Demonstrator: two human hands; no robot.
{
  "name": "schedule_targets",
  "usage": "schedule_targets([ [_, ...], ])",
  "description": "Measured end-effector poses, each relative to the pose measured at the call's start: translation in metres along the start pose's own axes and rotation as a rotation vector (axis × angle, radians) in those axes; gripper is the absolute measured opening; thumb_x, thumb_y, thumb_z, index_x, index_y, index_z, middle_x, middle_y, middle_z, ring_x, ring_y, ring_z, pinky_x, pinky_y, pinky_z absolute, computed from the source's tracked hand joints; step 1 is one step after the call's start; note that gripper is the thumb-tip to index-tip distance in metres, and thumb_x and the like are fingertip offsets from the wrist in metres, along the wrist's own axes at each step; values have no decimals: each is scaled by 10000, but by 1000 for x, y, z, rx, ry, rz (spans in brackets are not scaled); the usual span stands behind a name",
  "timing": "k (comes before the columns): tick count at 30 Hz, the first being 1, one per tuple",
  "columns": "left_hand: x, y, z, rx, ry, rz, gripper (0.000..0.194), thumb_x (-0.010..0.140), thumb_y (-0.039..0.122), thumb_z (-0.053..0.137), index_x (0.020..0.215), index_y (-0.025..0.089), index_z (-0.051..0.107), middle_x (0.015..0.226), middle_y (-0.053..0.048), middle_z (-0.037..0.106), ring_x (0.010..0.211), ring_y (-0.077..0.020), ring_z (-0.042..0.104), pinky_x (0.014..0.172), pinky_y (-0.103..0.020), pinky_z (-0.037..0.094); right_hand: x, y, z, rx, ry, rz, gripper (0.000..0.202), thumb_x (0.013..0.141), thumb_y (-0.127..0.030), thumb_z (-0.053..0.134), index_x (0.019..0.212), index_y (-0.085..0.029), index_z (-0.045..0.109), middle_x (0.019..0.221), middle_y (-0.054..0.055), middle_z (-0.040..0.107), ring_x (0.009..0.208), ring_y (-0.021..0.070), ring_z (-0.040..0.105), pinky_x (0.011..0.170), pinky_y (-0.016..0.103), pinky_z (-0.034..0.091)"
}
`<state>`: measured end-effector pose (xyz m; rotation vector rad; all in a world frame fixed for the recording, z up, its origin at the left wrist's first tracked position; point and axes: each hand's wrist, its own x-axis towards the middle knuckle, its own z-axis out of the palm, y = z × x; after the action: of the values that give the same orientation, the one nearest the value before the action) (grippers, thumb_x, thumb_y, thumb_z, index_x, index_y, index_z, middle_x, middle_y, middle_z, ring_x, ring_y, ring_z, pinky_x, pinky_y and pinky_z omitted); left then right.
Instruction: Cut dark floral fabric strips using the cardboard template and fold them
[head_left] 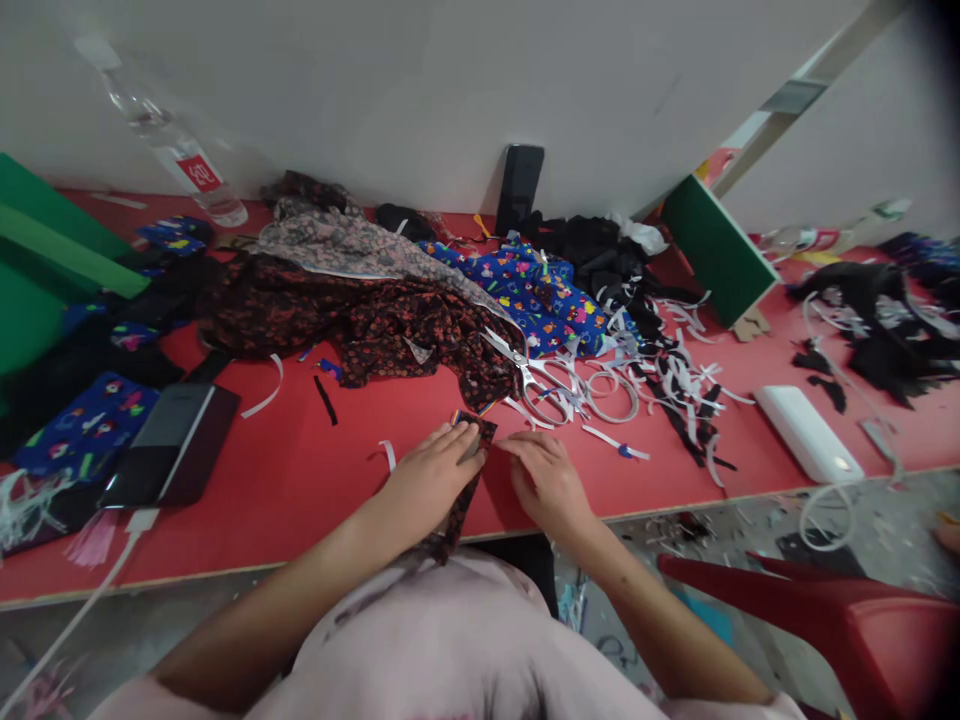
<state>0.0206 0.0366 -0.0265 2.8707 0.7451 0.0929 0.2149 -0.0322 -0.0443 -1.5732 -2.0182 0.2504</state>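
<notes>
A narrow dark floral cloth piece [463,497] lies at the front edge of the red table [315,500]. My left hand [429,480] rests flat on it, its fingers extended over the upper part. Just right of the cloth is my right hand [546,480], fingers apart and slightly bent, the fingertips near the cloth's edge, holding nothing visible. Beyond both hands lies a heap of dark red floral fabric [405,330]. Scissors [534,380] with white handles lie at its right end, among white strips.
Blue patterned fabric [540,290] and black and white scraps [686,390] lie at the back right. A phone [519,188] leans on the wall. A white power bank [808,435] sits right, a dark device [172,445] left, and a bottle [187,165] back left. A red chair [847,610] stands below.
</notes>
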Motion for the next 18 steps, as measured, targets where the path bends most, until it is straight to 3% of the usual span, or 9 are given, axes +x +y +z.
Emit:
schedule_targets([
  [3,0,-4,-2,-6,-21,23,390,875,136,440,1253,196,514,1410,-133,423,1322,-231,348,1079,-399,308,8,2,-3,-14,25,34,258,847,-87,444,1023,-174,612,986,76,662,985,216,530,896,390,416],
  [8,-2,-12,-10,-67,-90,79,415,870,162,467,1283,199,489,1436,-140,380,1342,-240,308,1092,-404,282,19,2,1,-137,-10,47,331,864,-116,440,1150,-171,598,1034,109,594,982,236,492,863,394,434],
  [18,1,-30,-21,-175,-215,169,534,778,108,569,1293,211,471,1482,-124,299,1370,-238,243,1108,-397,244,3,-7,11,-267,-141,41,446,811,-69,473,1226,-196,571,1072,114,586,1010,260,449,829,401,436],
])
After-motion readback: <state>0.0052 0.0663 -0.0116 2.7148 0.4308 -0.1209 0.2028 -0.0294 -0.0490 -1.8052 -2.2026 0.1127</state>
